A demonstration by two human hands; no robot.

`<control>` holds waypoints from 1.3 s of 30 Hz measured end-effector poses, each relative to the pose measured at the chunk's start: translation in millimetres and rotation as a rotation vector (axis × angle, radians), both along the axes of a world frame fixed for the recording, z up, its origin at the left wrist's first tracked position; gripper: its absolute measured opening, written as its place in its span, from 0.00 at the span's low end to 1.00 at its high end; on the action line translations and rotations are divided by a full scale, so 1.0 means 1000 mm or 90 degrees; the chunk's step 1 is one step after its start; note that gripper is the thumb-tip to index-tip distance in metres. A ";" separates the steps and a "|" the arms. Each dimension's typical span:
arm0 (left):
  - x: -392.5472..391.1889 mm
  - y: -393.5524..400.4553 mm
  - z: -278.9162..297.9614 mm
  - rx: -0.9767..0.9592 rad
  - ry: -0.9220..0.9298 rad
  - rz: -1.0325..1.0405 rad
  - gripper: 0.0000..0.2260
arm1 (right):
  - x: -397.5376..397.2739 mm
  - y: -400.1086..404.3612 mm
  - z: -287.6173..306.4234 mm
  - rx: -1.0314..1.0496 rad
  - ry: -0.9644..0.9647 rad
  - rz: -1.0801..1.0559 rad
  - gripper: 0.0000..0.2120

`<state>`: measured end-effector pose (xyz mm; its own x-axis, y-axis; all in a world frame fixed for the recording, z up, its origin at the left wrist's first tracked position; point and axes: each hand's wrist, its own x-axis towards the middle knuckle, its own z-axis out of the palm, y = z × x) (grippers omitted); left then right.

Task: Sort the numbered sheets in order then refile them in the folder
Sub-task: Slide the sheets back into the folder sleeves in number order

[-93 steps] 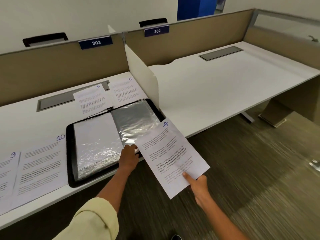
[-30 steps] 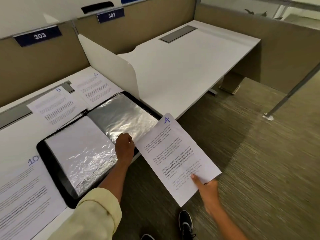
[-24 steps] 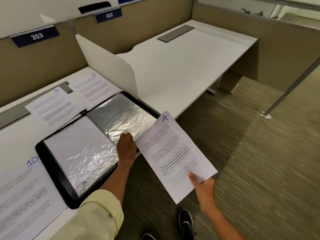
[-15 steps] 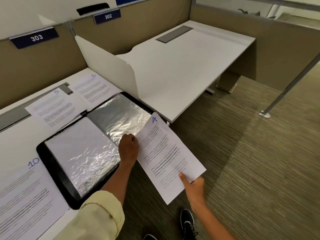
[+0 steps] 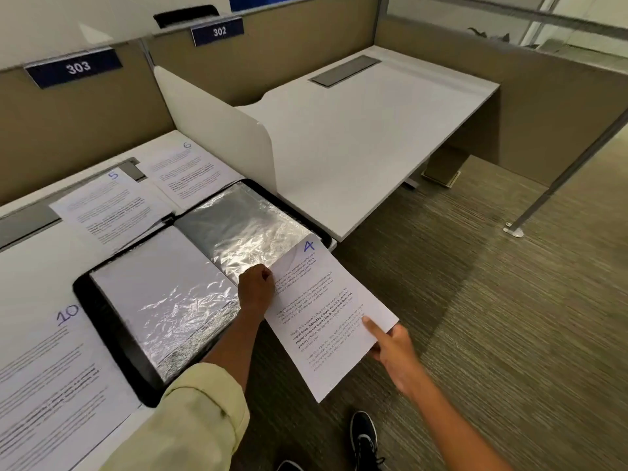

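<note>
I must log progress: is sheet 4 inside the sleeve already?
Only partly: sheet 4 has its top edge at the sleeve; most hangs outside.

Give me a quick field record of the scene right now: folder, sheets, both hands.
folder: open flat on the desk, clear sleeves showing
sheet 4: top corner at the right sleeve, the rest hanging off the desk edge
left hand: at the sleeve's near edge, against sheet 4
right hand: pinching sheet 4's lower right edge
sheet 5: on desk behind folder
sheet 6: right of sheet 5
sheet 10: left of folder
</note>
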<state>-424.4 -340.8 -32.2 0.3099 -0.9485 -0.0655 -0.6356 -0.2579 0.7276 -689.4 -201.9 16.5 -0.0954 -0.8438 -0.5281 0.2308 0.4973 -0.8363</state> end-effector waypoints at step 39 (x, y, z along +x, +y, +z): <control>-0.045 -0.054 0.043 -0.066 -0.333 -0.009 0.08 | 0.038 -0.175 -0.015 -0.281 0.640 0.824 0.35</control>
